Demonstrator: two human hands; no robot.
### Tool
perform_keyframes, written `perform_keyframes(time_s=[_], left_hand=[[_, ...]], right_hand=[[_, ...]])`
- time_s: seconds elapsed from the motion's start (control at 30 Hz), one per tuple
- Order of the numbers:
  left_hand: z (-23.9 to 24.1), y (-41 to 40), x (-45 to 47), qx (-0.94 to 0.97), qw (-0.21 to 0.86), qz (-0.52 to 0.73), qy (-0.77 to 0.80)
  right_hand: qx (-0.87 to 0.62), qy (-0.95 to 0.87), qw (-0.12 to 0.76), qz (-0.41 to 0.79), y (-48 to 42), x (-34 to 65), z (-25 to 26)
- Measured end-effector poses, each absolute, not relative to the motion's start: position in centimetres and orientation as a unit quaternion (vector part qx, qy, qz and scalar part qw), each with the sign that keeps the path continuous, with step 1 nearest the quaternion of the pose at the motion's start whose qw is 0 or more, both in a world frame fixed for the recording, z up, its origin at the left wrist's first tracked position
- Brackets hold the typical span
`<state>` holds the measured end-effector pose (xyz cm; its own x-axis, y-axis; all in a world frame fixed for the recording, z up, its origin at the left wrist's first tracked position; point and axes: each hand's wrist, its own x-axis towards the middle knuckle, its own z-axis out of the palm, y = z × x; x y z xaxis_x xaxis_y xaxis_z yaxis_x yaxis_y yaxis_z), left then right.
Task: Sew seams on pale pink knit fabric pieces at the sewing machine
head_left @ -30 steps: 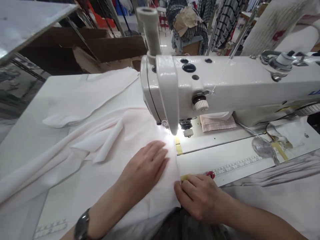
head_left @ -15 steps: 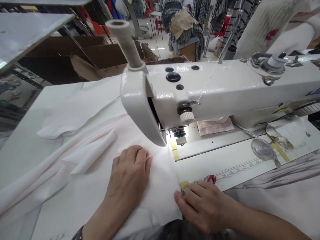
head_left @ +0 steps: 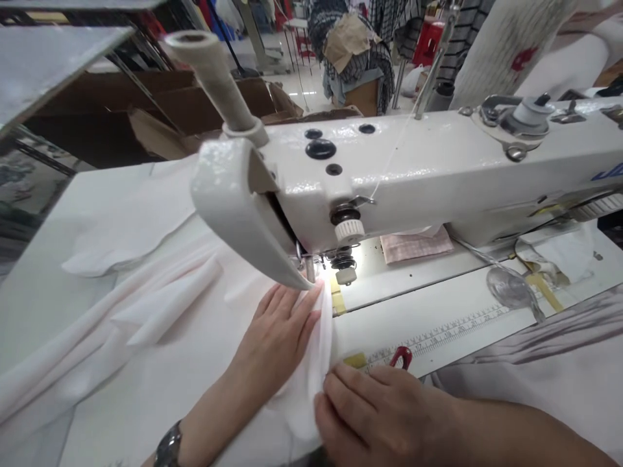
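A white sewing machine stands across the table, its lit needle area just beyond my fingers. Pale pink-white fabric lies spread to the left and runs under the machine's head. My left hand lies flat on the fabric, fingers stretched out, fingertips almost at the presser foot. My right hand has its fingers curled on the fabric's raised right edge near the bottom of the view. Between both hands the cloth stands up in a fold.
A printed ruler runs along the table edge, with a small red item beside my right hand. A folded checked cloth lies under the machine arm. Clear plastic piece at right. Cardboard boxes stand behind.
My left hand slid forward up to the needle. My right hand moved left and gathered the fabric edge into a raised fold. The view shifted closer to the machine's head.
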<state>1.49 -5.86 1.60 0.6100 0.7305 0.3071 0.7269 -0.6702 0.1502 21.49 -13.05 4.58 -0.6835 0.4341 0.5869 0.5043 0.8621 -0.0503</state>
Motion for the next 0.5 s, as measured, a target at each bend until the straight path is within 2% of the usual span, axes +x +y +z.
perform_keyframes(time_s=[0.1,0.3,0.4,0.5], left_hand=[[1.6,-5.5,1.8,0.899,-0.03,0.148,0.412],[0.4,-4.2,0.4,0.857,0.078,0.225,0.457],[-0.1,-4.3,-0.1,0.88,0.034,0.206,0.427],[0.4,-4.8,0.6,0.904,-0.039,0.136,0.403]], right_hand=[[-0.246,-0.932,0.265,-0.038,-13.2,22.3,3.6],[-0.309,-0.892,0.31,-0.11,-12.6,17.0,5.9],[-0.344,-0.864,0.338,-0.142,-12.5,15.4,5.8],[-0.273,-0.899,0.323,-0.115,-12.8,17.6,4.8]])
